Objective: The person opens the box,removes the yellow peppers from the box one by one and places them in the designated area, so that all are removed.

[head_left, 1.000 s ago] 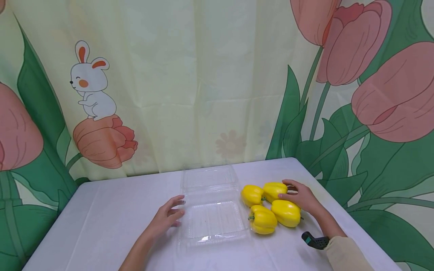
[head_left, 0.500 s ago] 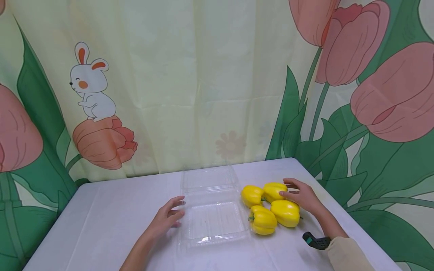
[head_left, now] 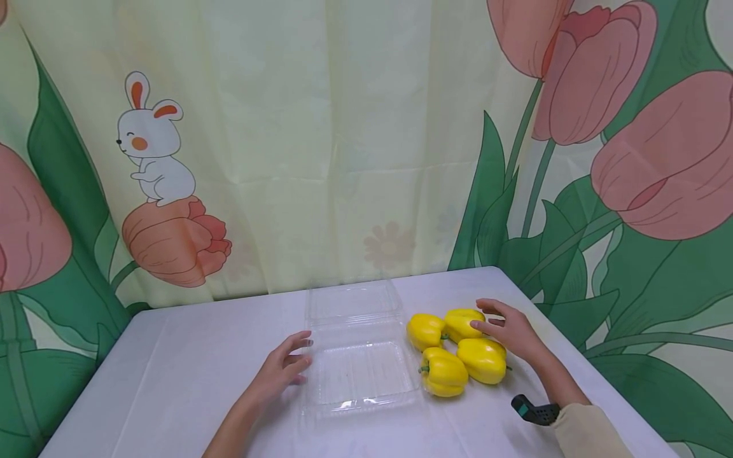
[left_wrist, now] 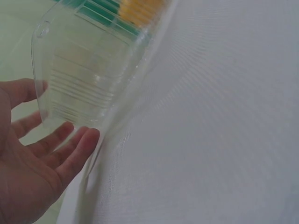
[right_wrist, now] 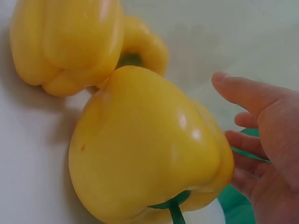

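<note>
A clear plastic clamshell box [head_left: 365, 407] lies unfolded on the table, its lid [head_left: 352, 303] toward the curtain. My left hand [head_left: 280, 366] is at the box's left side, fingers relaxed and spread. In the left wrist view, the fingertips of my left hand [left_wrist: 44, 158] are right at the box's edge [left_wrist: 81, 70]. Several yellow bell peppers sit clustered right of the box: a near one [head_left: 444, 373], a right one [head_left: 482, 360], a left one [head_left: 425, 331] and a back one [head_left: 462, 323]. My right hand [head_left: 509, 327] hovers by the back pepper, fingers loosely bent; in the right wrist view it holds nothing.
A white cloth covers the table [head_left: 189, 369]. Behind it hangs a curtain [head_left: 275, 159] printed with tulips and a rabbit. A black strap device [head_left: 535, 410] is on the right wrist, below a beige sleeve [head_left: 590, 429].
My right hand has risen very slightly beside the peppers. The left hand, the box and the peppers stay in place.
</note>
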`<state>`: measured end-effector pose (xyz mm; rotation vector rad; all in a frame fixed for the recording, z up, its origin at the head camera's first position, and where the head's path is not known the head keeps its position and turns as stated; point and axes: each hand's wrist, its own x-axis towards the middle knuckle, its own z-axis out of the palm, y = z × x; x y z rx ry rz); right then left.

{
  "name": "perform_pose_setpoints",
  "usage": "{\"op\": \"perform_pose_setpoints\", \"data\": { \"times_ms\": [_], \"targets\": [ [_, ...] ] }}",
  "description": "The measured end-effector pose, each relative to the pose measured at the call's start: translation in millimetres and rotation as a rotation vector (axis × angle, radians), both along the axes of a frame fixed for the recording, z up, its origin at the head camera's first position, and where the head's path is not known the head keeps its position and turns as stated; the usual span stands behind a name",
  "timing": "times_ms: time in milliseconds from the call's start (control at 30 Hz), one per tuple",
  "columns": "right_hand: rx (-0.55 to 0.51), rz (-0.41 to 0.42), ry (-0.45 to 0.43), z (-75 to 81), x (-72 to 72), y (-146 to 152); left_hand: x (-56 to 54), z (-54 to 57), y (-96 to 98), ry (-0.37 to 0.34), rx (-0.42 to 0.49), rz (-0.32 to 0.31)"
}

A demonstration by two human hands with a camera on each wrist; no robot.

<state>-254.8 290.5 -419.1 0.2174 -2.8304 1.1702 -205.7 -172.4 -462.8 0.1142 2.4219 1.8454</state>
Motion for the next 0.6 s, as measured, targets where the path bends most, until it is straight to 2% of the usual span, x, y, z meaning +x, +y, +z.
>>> {"op": "perform_pose_setpoints", "data": {
  "times_ms": [167,367,600],
  "targets": [
    [-0.001,0.005,0.014,1.4,0.7,-5,-1.1,-0.6,-2.1,0.0,0.008,-0.003],
    [0.007,0.025,0.028,4.6,6.2,-13,2.5,-0.2,-9.9,0.018,0.021,-0.03],
    [0.036,0.032,0.036,10.4,14.4,-22,6.4,0.8,-18.1,-0.013,0.055,0.019]
  ]
}}
